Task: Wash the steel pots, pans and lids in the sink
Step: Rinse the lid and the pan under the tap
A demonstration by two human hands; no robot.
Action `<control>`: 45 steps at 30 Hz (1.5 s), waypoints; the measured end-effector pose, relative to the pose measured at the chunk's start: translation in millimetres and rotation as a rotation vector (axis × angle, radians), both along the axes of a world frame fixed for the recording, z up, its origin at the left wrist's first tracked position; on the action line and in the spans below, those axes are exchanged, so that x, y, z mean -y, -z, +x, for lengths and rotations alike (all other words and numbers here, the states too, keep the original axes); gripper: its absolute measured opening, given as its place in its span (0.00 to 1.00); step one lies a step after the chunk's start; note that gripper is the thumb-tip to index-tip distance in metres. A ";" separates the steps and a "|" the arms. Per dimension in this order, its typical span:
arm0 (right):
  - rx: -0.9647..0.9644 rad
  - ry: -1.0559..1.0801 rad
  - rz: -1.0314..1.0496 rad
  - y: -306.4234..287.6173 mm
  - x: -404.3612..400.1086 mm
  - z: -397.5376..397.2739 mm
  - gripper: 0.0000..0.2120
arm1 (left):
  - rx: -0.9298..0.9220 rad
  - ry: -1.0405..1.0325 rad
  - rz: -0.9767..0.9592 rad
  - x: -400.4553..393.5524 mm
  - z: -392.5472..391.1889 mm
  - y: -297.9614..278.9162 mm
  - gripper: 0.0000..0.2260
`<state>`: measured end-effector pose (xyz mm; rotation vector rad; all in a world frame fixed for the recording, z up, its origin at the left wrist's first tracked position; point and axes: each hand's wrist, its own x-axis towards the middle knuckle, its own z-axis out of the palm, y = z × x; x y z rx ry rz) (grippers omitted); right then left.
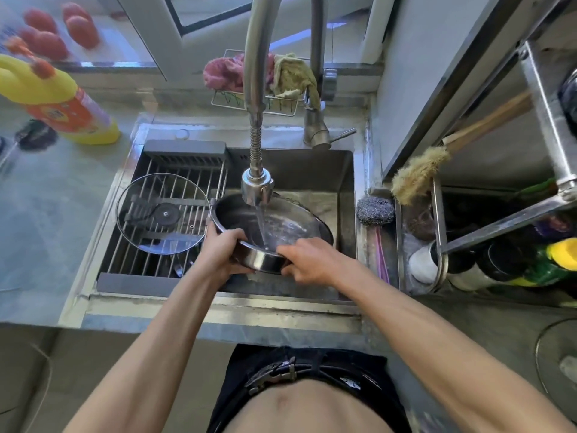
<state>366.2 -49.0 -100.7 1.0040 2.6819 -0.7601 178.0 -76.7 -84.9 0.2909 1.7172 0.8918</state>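
A steel pot (290, 223) is held tilted over the sink (345, 195), its mouth turned up toward the faucet head (257, 187). Running water falls into it. My left hand (223, 250) grips the pot's near left rim, thumb over the edge. My right hand (307, 260) grips the near right rim and side, fingers curled round it. A glass lid (162, 214) with a black knob lies upside down on the wire drying rack (125, 260) over the sink's left half.
A yellow detergent bottle (62, 101) stands on the left counter. Cloths (259, 73) hang in a wire caddy behind the faucet. A steel scourer (374, 210), a brush (418, 175) and a shelf of bottles sit at the right. Another glass lid (559, 367) lies lower right.
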 end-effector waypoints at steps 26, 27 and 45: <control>-0.519 0.702 -0.059 -11.9 -36.1 11.3 0.21 | -0.790 0.687 0.127 -6.3 -10.7 -8.9 0.27; -0.533 0.730 -0.092 -11.7 -39.1 11.9 0.22 | -0.768 0.653 0.179 -5.4 -7.5 -8.9 0.24; -0.567 0.919 -0.500 -16.3 -77.8 19.0 0.23 | -0.488 0.498 0.291 -29.6 -13.4 -5.6 0.12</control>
